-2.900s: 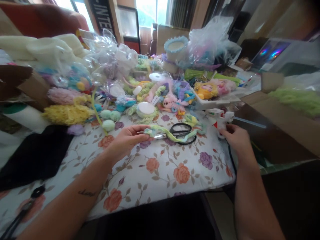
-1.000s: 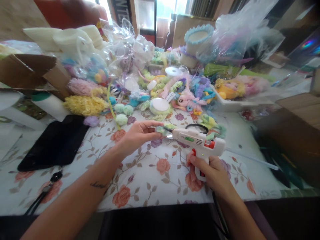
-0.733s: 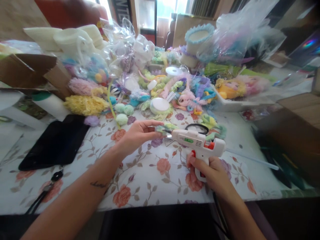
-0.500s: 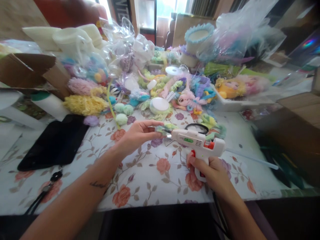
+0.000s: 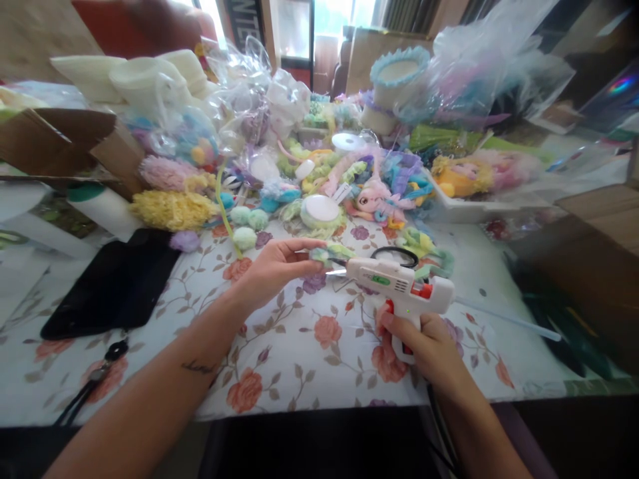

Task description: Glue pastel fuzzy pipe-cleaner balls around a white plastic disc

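Note:
My right hand [image 5: 412,332] is wrapped round the handle of a white hot glue gun [image 5: 382,276] with red parts, a finger at its red trigger. A clear glue stick [image 5: 509,318] juts from the back of the gun. My left hand [image 5: 279,266] pinches a small fuzzy yellow-green piece [image 5: 329,251] between thumb and fingers. The gun's nozzle points left, close to this piece; I cannot tell whether they touch. Just behind the gun lies a coil of black cable [image 5: 394,255].
Yarn, pompoms [image 5: 244,237] and a pink plush figure [image 5: 374,199] crowd the back of the flowered tablecloth [image 5: 279,346]. A black tablet-like slab [image 5: 107,283] lies at left. Cardboard boxes stand at the left [image 5: 60,140] and right [image 5: 604,239]. A white tray [image 5: 479,209] holds bright plush pieces.
The whole view has shifted slightly. The gun's nozzle now shows a little lower and clearer of the fuzzy piece; both hands keep their grips.

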Motion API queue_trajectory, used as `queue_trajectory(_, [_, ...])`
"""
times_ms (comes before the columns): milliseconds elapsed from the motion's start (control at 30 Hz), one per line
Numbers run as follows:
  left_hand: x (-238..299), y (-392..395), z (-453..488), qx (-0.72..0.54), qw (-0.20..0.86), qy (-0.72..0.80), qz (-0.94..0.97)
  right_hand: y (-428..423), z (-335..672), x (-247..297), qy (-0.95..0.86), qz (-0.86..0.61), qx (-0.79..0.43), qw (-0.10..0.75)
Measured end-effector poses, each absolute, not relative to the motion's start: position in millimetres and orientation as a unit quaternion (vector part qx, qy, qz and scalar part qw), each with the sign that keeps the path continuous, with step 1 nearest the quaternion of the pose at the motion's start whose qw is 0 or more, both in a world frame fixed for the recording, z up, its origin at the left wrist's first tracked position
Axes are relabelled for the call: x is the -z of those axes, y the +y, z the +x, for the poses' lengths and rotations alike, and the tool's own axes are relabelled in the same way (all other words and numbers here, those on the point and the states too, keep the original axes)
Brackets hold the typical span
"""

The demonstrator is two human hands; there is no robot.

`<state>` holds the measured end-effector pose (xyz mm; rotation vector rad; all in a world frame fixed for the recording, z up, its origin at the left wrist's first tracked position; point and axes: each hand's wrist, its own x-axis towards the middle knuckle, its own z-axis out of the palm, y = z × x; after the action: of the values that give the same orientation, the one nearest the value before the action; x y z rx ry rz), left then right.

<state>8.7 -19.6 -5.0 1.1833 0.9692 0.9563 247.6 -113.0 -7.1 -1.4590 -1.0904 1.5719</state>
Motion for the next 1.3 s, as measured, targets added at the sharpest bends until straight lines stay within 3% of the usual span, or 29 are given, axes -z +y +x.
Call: queue_trajectory(1300, [1.4, -21.1, 9.9, -0.394, 0.639, 0.419, 0.511, -109.8, 248.4, 7.3, -0.449, -0.577, -0.579, 0.36])
